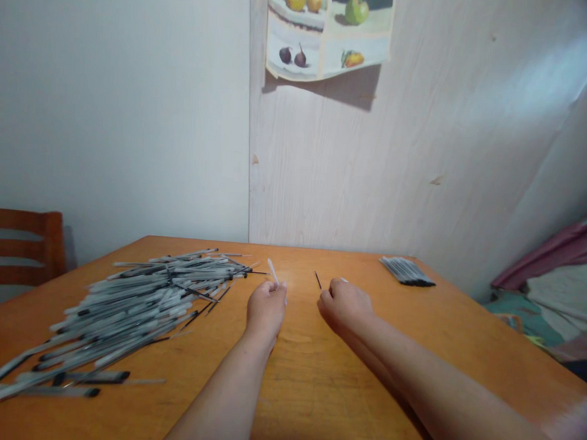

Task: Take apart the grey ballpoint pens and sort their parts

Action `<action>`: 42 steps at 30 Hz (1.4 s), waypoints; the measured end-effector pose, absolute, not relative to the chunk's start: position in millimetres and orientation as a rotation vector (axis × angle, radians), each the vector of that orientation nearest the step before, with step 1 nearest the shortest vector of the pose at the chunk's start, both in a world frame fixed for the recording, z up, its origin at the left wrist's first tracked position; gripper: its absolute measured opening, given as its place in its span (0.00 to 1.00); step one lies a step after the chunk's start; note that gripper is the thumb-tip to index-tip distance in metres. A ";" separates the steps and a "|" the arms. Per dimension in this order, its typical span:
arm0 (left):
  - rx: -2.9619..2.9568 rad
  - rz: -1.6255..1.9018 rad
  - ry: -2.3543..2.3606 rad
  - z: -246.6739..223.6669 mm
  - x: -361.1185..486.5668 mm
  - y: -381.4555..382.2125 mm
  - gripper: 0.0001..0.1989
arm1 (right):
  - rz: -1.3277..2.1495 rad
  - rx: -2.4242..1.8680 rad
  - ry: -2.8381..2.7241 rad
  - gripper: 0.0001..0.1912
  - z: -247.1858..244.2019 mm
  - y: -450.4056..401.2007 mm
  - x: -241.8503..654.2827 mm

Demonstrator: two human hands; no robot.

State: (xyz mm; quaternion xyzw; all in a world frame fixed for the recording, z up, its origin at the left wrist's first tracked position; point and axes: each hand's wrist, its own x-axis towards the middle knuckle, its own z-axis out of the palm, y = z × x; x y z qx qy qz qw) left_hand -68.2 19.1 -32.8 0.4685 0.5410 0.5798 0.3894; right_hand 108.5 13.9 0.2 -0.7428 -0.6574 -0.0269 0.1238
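Observation:
My left hand (266, 309) is closed on a thin whitish stick (272, 269) that points up and away over the middle of the table. To its right, my right hand (344, 303) is closed round a thin dark stick (318, 280), whose far end sticks out beyond the fingers. The two hands are apart. A big loose pile of translucent and black pen-like tubes (137, 298) lies to the left of my left hand. At the back right, a neat row of similar tubes (405, 271) lies side by side with their black ends toward me.
The wooden table (307, 387) reaches back to a pale wall. A wooden chair (52, 250) stands at the left. Pink and white cloth (565, 293) is heaped beyond the right edge. A fruit poster (323, 38) hangs on the wall.

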 end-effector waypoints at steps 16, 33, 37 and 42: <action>1.880 0.931 2.037 -20.3 -75.6 6.2 0.12 | 0.052 -1.888 -2.163 0.15 -20.8 -50.9 108.5; 2.115 0.631 2.186 -25.2 -77.6 6.2 0.11 | 0.036 -1.823 -2.160 0.14 -26.3 -47.4 111.4; 2.142 0.620 2.189 -25.4 -77.5 5.9 0.11 | 0.034 -1.807 -2.159 0.14 -27.3 -46.6 111.9; 2.167 0.608 2.201 -27.1 -77.3 5.8 0.11 | 0.032 -1.800 -2.153 0.14 -27.2 -46.3 112.2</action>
